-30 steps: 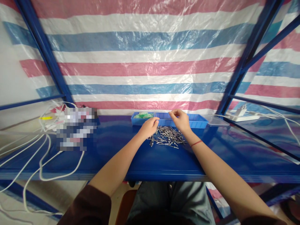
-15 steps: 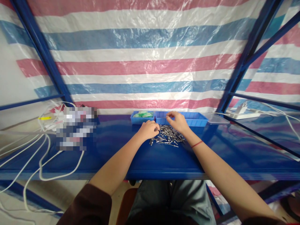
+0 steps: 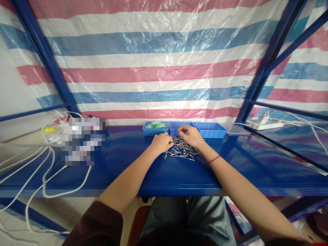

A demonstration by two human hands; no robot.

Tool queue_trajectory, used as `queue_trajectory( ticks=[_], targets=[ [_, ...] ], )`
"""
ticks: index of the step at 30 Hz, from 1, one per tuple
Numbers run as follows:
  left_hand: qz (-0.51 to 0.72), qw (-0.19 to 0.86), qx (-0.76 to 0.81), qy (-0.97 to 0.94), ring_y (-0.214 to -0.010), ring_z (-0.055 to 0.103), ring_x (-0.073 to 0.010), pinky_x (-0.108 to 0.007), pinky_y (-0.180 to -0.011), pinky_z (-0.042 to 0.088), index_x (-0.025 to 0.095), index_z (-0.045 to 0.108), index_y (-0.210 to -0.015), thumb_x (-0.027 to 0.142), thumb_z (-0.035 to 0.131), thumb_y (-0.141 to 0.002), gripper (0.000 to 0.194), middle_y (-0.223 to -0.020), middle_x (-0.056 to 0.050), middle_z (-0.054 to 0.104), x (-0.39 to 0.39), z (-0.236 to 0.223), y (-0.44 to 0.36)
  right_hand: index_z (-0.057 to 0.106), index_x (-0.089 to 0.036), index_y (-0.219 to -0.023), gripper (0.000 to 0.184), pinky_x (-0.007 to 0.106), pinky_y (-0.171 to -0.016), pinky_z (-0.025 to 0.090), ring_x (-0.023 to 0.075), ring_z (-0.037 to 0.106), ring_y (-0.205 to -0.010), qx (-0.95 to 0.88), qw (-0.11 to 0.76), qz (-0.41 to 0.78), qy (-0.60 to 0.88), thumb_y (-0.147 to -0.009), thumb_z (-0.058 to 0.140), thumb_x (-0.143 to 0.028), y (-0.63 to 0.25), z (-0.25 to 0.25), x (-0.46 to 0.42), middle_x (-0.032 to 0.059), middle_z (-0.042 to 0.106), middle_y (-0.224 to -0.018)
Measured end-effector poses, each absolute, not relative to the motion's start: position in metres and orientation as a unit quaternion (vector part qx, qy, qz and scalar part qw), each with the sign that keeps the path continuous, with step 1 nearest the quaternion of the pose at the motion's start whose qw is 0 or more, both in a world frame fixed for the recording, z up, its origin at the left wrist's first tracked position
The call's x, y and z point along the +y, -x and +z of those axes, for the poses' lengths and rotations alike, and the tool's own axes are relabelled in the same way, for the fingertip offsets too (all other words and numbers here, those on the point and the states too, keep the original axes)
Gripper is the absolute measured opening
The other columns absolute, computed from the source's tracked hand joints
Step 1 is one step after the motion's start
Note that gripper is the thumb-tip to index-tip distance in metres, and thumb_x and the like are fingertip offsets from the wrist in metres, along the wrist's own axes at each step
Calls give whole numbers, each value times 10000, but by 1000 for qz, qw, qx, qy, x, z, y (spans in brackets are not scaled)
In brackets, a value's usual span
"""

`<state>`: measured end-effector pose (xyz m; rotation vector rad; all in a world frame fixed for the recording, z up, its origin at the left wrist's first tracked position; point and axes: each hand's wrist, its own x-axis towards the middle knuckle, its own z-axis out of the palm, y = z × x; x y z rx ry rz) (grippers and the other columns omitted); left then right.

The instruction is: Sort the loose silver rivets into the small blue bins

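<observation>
A loose pile of blind rivets lies on the blue tabletop between my hands. At the pile's left edge, my left hand is closed with curled fingers; what they hold, if anything, is hidden. My right hand hovers over the far side of the pile, in front of the middle blue bin. Its thumb and forefinger curve together in a pinch, and anything between them is too small to name. Left of that bin, another blue bin contains green and white packets.
A third blue bin adjoins on the right, with a clear plastic lid beside it. White cables and a blurred-out item occupy the left. A power strip lies right, behind the blue frame post.
My right hand has shifted slightly left and down, from over the bin toward the pile. My left hand stays at the pile's left edge, its fingers turned slightly further down.
</observation>
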<state>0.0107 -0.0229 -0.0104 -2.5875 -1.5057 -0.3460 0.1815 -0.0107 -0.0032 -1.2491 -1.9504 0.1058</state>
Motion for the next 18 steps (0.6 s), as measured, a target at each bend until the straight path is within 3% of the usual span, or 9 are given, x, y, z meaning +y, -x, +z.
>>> queue_trajectory(
  ticks=[3,9,15,18],
  targets=[
    [-114,68,-502,855,-910,588,-228,-333,-744,457,231,678,-870,309,462,-832,232,-982,-51,601,-23,-11,-12,662,-169,-790,139,248,-701,446,154,622,-736,-773,395,45,494,-761,526,-163,-181,-3,-12,38,696,-809],
    [-128,69,-503,852,-907,587,-246,-346,-744,457,220,678,-883,472,493,-817,319,-972,-65,599,-22,-15,-14,659,-175,-776,135,249,-704,441,148,618,-720,-779,387,47,491,-759,526,-160,-179,-3,-14,29,695,-792],
    [-118,95,-512,846,-884,595,-234,-342,-730,457,201,676,-867,288,421,-862,270,-954,-79,601,-26,-14,-17,656,-174,-765,136,243,-695,436,151,617,-732,-785,387,56,480,-756,520,-163,-179,-5,-13,31,692,-792],
    [-118,98,-514,844,-894,588,-240,-347,-730,458,205,675,-875,293,431,-854,261,-961,-75,601,-26,-15,-17,652,-176,-755,140,242,-690,432,150,614,-725,-791,384,60,473,-759,512,-170,-179,-6,-12,27,690,-784]
  ],
)
